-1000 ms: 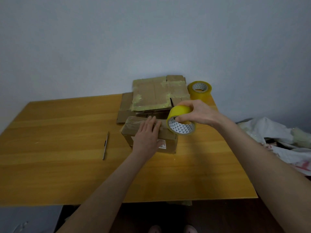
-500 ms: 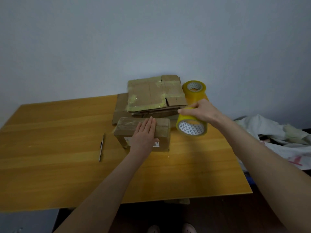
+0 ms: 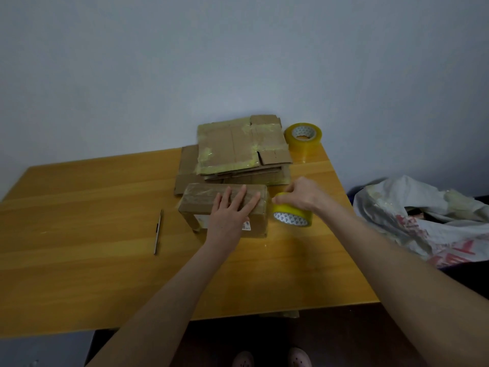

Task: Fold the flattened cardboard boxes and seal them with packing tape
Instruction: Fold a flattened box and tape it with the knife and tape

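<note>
Box [image 3: 201,203], flattened stack [image 3: 227,147] behind, roll [image 3: 292,215] beside

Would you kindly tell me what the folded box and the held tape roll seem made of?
The folded box looks like matte brown cardboard, glossy where taped over. The held tape roll looks like shiny, yellowish translucent plastic film, probably on a printed card core.

brown cardboard box [image 3: 209,201], yellow tape roll [image 3: 293,211] with triangle-patterned core, honey-yellow wooden table [image 3: 79,274], grey wall [image 3: 238,62]
</note>
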